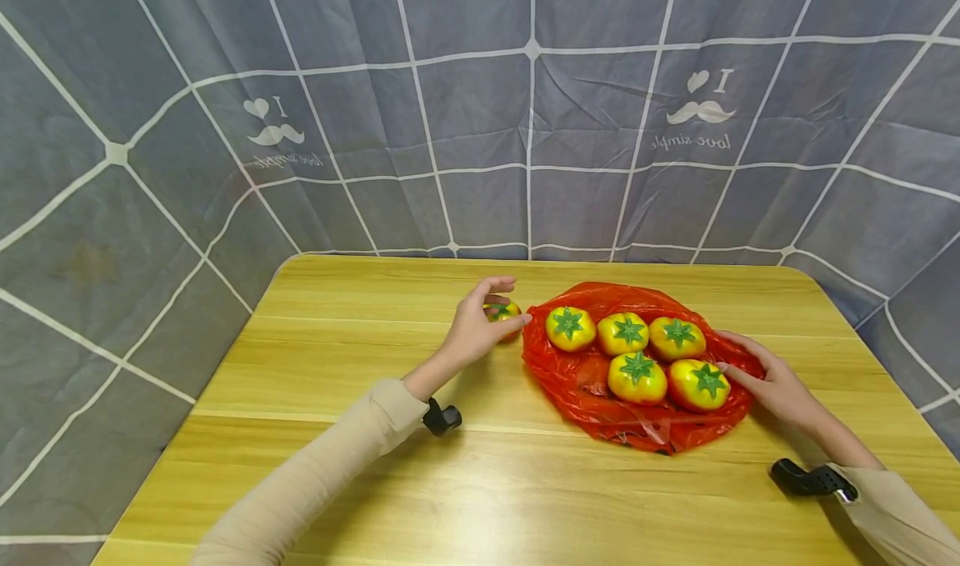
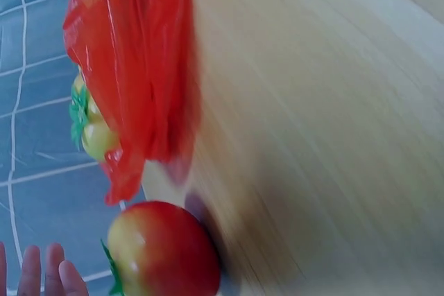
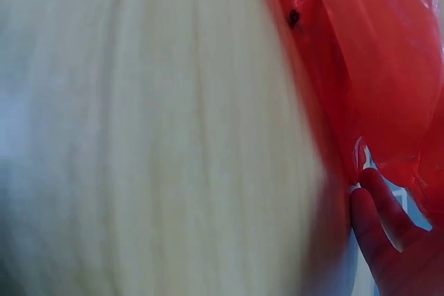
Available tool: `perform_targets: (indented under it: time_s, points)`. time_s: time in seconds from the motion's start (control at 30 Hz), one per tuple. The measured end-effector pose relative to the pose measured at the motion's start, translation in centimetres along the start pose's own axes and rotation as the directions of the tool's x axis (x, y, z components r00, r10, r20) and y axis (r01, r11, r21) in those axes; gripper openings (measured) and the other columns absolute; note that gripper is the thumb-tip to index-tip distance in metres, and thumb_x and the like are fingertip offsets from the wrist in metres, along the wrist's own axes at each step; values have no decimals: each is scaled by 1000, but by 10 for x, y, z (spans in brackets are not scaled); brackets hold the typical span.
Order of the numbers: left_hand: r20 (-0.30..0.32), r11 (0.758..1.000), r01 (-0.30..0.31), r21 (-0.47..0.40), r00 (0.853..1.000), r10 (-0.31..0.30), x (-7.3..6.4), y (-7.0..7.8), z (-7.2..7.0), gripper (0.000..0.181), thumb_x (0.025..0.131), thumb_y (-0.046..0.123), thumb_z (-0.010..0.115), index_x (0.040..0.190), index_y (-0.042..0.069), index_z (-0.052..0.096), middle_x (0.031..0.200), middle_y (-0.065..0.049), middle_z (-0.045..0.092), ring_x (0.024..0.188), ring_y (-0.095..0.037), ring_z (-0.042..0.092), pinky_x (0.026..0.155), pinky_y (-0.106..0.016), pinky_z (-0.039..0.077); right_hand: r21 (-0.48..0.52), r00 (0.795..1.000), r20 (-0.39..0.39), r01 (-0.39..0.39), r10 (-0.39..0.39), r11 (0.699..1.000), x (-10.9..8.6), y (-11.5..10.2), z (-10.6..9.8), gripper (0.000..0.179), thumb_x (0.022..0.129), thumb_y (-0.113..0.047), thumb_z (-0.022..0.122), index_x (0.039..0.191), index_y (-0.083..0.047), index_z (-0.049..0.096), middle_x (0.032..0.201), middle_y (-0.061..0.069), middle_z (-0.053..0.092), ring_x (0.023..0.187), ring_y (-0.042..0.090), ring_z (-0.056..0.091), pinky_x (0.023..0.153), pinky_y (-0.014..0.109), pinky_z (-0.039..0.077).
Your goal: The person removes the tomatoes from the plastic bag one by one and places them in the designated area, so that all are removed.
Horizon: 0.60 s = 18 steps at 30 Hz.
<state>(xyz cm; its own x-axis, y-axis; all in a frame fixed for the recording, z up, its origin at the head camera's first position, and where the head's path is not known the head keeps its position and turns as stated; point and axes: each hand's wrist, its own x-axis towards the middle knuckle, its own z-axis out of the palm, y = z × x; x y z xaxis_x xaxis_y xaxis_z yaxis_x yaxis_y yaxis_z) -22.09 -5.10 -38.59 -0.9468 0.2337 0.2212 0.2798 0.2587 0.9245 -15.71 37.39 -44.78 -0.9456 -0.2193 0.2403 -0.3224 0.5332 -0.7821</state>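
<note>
Several yellow-and-red tomatoes point(image 1: 637, 378) with green star-shaped tops lie on an opened red plastic bag point(image 1: 555, 391), at the right of the table in the head view. One more tomato point(image 2: 166, 251) sits on the bare wood just left of the bag. My left hand point(image 1: 478, 320) curves loosely over that tomato and partly hides it; in the left wrist view its fingertips point(image 2: 54, 268) stand apart from the fruit. At the bag's right edge, my right hand point(image 1: 776, 387) holds the rim, thumb inside beside a tomato and fingers outside. The right wrist view hides the thumb behind red plastic.
The wooden table point(image 1: 315, 366) has its far edge against a grey curtain point(image 1: 480, 132) with white lines. Black straps with small cameras sit on both wrists, the left camera point(image 1: 442, 418) close above the wood.
</note>
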Motion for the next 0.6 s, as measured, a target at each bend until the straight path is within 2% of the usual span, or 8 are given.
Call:
perform_targets:
  time_s: [0.33, 0.6]
  points:
    - [38, 1000, -13, -23, 999, 14, 0, 7, 12, 53, 80, 9, 75, 129, 7, 53, 126, -15, 59, 109, -39, 57, 96, -49, 47, -8, 1000, -27, -13, 12, 1000, 0, -1, 2, 47, 94, -5, 58, 138, 1, 44, 117, -36, 47, 100, -20, 50, 80, 1, 42]
    - [71, 999, -2, -38, 997, 4, 0, 9, 20, 55, 80, 8, 75, 130, 6, 52, 127, -15, 59, 111, -37, 58, 95, -47, 48, -22, 999, -38, -7, 6, 1000, 0, 1, 2, 48, 93, -5, 59, 138, 0, 45, 118, -36, 46, 101, -21, 48, 81, 0, 41]
